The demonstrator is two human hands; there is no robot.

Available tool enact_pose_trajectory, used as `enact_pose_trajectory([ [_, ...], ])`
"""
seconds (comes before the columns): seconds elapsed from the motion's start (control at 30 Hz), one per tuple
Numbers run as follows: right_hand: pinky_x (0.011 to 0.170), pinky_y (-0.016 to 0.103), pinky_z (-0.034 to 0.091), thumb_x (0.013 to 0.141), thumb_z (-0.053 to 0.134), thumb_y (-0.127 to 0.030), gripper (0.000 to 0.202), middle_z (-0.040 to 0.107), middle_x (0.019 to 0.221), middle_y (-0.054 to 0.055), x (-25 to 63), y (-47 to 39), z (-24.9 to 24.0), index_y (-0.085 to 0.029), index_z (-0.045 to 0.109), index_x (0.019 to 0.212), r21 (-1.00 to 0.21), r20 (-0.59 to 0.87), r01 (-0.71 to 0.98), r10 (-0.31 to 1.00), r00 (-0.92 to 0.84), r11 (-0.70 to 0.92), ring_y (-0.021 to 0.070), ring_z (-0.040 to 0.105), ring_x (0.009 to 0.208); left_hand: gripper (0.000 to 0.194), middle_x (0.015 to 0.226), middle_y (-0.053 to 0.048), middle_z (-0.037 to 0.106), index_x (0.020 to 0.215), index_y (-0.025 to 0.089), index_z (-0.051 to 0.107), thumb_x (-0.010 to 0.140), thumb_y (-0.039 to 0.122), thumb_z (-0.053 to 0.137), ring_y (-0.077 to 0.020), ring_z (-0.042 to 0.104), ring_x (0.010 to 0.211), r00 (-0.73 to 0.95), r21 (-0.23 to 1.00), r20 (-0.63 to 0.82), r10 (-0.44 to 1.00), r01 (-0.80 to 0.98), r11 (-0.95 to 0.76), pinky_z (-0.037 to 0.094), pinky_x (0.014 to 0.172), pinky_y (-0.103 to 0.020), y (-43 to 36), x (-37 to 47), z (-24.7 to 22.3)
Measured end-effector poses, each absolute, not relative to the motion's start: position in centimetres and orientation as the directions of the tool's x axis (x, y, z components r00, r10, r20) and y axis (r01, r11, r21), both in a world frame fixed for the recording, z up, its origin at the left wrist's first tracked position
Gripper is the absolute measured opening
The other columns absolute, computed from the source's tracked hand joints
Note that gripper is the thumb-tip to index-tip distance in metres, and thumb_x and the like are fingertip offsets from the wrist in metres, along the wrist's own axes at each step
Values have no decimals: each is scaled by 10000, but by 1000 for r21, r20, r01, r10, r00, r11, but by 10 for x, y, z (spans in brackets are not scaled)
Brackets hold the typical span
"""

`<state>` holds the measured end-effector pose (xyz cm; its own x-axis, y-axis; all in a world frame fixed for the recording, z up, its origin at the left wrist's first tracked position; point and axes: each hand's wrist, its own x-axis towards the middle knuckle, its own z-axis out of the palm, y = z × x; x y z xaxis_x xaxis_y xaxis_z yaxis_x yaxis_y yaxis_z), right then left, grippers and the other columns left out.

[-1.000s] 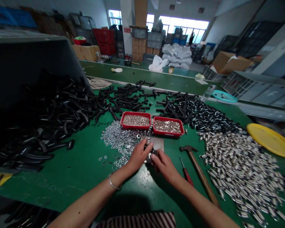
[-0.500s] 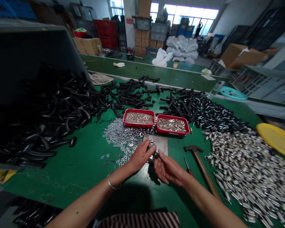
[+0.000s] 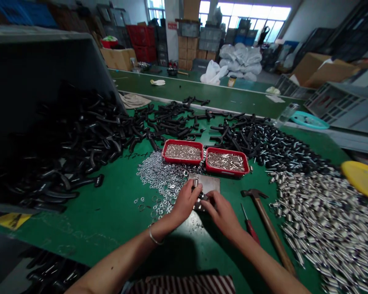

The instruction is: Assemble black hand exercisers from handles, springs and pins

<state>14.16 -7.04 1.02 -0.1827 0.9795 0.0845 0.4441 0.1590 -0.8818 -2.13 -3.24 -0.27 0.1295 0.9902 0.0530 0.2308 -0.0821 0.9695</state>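
My left hand (image 3: 185, 200) is closed on a small part with a silver threaded top (image 3: 196, 181) and a dark lower body, held over a metal plate (image 3: 213, 183). From the right, my right hand (image 3: 222, 210) pinches the dark end of the same part. Fingers cover much of it. Beyond the plate stand two red trays, one with tiny rings (image 3: 183, 152), the other with small pins (image 3: 226, 161). Loose silver rings (image 3: 162, 175) lie left of my hands.
A hammer (image 3: 268, 220) and a screwdriver (image 3: 250, 228) lie to the right. Further right are heaped silver cylinders (image 3: 328, 220), black-headed screws (image 3: 282, 143) and a yellow lid (image 3: 363, 177). Black handles (image 3: 88, 134) spill from a large bin (image 3: 49, 36) at the left.
My right hand has turned over, from palm and fingers showing to its back showing, and closed on the part's dark end. The part's threaded top stands more upright. The view has shifted slightly.
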Motion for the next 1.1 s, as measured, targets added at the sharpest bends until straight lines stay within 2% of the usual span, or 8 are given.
enact_pose_trajectory([
  [0.13,570,329,512,997,306,-576,502,597,646,21,138,-70,12,-184,581,845,-968,-220,201,894,-390,-151,155,541,511,196,898,-43,573,865,204,551,939,378,502,-206,535,887,182,910,204,962,326,-255,410,873,-342,-35,-22,-3],
  [0.3,738,358,547,845,655,-517,355,653,932,71,136,-73,7,-200,581,987,-945,73,311,992,-104,103,198,631,783,228,826,-22,558,875,203,511,973,384,413,-188,531,783,85,963,59,995,259,-80,434,772,-325,-37,-18,-9],
  [0.47,488,291,507,952,457,-552,345,627,713,2,141,-71,0,-215,497,891,-966,-256,30,930,-264,-257,137,560,470,210,894,-32,567,897,199,531,954,391,470,-194,539,885,173,922,169,970,319,-218,428,868,-336,-45,-18,-6],
  [0.6,787,352,545,920,578,-417,248,671,1002,67,144,-73,6,-217,559,1064,-947,67,309,996,-61,82,201,665,847,264,827,-6,569,927,196,547,941,450,476,-164,541,758,132,992,0,991,126,-17,444,723,-283,-45,-10,-8],
  [0.7,924,403,493,945,542,-340,220,667,1073,91,140,-82,7,-219,591,1122,-872,193,429,971,-143,236,233,635,1003,305,784,8,566,910,188,549,902,490,505,-153,542,707,109,990,-129,986,-35,134,437,655,-258,-44,-1,-13],
  [0.87,765,382,543,914,581,-376,203,684,905,55,134,-87,-7,-217,540,1033,-980,57,187,996,-69,69,212,677,777,261,727,24,512,848,200,486,934,443,445,-145,502,638,137,973,-54,989,230,21,424,626,-269,-39,-3,-11],
  [0.97,620,354,544,915,536,-436,264,663,794,23,133,-84,-16,-213,491,1050,-990,-135,41,989,-59,-133,195,651,624,210,897,-49,590,889,189,520,962,341,396,-195,569,852,309,781,94,946,567,-263,449,808,-326,-22,-5,-10],
  [1.1,824,380,525,887,576,-354,219,654,997,78,145,-117,-22,-203,573,1047,-924,1,381,1000,-4,3,218,646,892,173,1017,-115,623,906,167,590,927,299,480,-266,568,1024,591,442,0,807,724,-530,411,943,-399,11,0,-12],
])
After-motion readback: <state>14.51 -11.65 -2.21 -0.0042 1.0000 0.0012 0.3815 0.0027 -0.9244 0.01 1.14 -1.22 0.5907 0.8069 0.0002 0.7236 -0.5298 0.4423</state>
